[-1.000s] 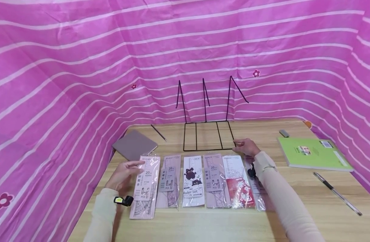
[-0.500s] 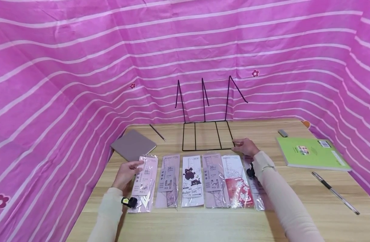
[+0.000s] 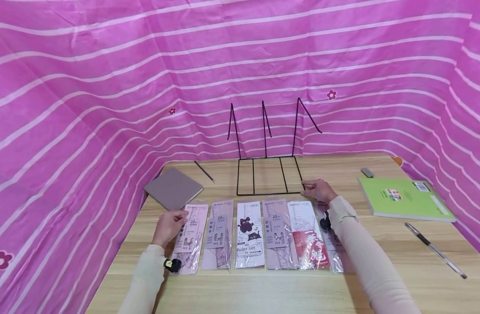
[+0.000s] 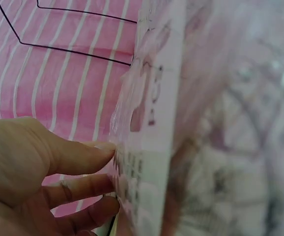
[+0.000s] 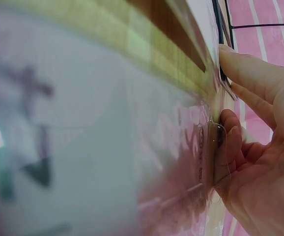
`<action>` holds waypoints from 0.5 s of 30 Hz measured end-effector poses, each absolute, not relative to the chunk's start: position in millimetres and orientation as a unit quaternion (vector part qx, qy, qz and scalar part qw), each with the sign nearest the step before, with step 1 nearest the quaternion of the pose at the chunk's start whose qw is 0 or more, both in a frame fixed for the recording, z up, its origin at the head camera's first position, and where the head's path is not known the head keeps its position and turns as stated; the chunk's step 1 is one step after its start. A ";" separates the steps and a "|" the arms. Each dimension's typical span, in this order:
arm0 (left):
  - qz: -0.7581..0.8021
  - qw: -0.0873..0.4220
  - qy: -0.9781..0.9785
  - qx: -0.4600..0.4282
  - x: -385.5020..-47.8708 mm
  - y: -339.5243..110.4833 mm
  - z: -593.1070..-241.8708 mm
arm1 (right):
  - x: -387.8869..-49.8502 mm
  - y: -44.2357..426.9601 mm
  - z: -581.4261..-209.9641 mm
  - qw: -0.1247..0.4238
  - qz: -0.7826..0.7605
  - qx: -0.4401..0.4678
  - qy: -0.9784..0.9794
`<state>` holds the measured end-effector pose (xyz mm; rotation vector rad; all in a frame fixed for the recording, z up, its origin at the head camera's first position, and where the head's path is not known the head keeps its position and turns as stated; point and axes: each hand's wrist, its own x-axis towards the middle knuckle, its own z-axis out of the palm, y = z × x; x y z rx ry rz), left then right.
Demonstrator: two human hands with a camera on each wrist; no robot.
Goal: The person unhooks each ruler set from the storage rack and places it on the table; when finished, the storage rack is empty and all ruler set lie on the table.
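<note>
Several packaged ruler sets lie side by side in a row on the wooden table. At the row's left end, my left hand [image 3: 170, 227] holds the left edge of a pink ruler set [image 3: 192, 226], thumb and curled fingers against its edge in the left wrist view. A black wire rack [image 3: 265, 194] stands behind the row, three bent wires rising at its back. My right hand [image 3: 321, 190] pinches the rack's front right corner between thumb and fingers. Below my right wrist is another ruler set [image 3: 335, 257], partly hidden by the sleeve.
A grey notebook [image 3: 173, 188] and a dark pencil [image 3: 205, 171] lie at the left. On the right are a green book [image 3: 404, 200], a pen [image 3: 436, 250] and a grey eraser [image 3: 367, 172]. Pink striped cloth [image 3: 240, 65] hangs around the table's back and sides.
My left hand has shifted right with the leftmost ruler set, which now lies closer to and roughly level with the row. My right hand has stayed at the rack's corner.
</note>
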<state>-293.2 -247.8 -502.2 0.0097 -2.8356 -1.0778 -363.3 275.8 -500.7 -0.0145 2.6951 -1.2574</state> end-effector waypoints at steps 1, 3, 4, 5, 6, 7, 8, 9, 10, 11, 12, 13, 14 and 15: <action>-0.350 0.055 -0.935 0.001 -293.2 -247.4 -502.0 | -363.1 276.0 -501.0 0.084 -0.422 -0.005 0.903; -0.338 0.053 -0.940 -0.001 -293.3 -247.5 -502.1 | -363.0 276.3 -501.7 0.084 -0.421 -0.006 0.903; -0.332 0.052 -0.942 -0.003 -293.3 -247.3 -501.8 | -363.0 276.5 -502.0 0.085 -0.425 -0.003 0.901; -0.328 0.050 -0.943 -0.003 -293.1 -247.3 -501.7 | -363.3 276.8 -502.2 0.086 -0.429 0.000 0.899; -0.323 0.048 -0.945 -0.004 -293.0 -247.4 -501.6 | -363.6 277.1 -502.4 0.088 -0.431 0.001 0.898; -0.318 0.047 -0.947 -0.005 -292.7 -247.5 -501.5 | -364.0 277.1 -502.5 0.089 -0.432 0.000 0.898; -0.314 0.047 -0.948 -0.005 -292.5 -247.6 -501.4 | -364.2 277.1 -502.3 0.091 -0.434 0.002 0.896; -0.310 0.047 -0.950 -0.005 -292.3 -247.6 -501.2 | -364.5 277.1 -502.2 0.094 -0.438 0.006 0.894; -0.307 0.046 -0.951 -0.003 -291.9 -247.2 -500.7 | -364.7 277.0 -501.9 0.098 -0.442 0.011 0.891; -0.306 0.044 -0.951 -0.001 -291.4 -246.7 -499.9 | -364.9 276.9 -501.8 0.099 -0.444 0.013 0.890; -0.307 0.042 -0.951 0.002 -291.2 -246.0 -499.2 | -364.8 276.8 -501.4 0.100 -0.443 0.014 0.891; -0.312 0.037 -0.949 0.006 -291.2 -244.9 -498.1 | -364.7 276.7 -501.1 0.101 -0.440 0.013 0.892; -0.318 0.033 -0.947 0.010 -291.1 -243.2 -496.5 | -364.6 276.8 -500.8 0.102 -0.441 0.015 0.892; -0.326 0.025 -0.945 0.014 -291.1 -241.4 -494.6 | -364.5 276.8 -500.5 0.104 -0.441 0.017 0.891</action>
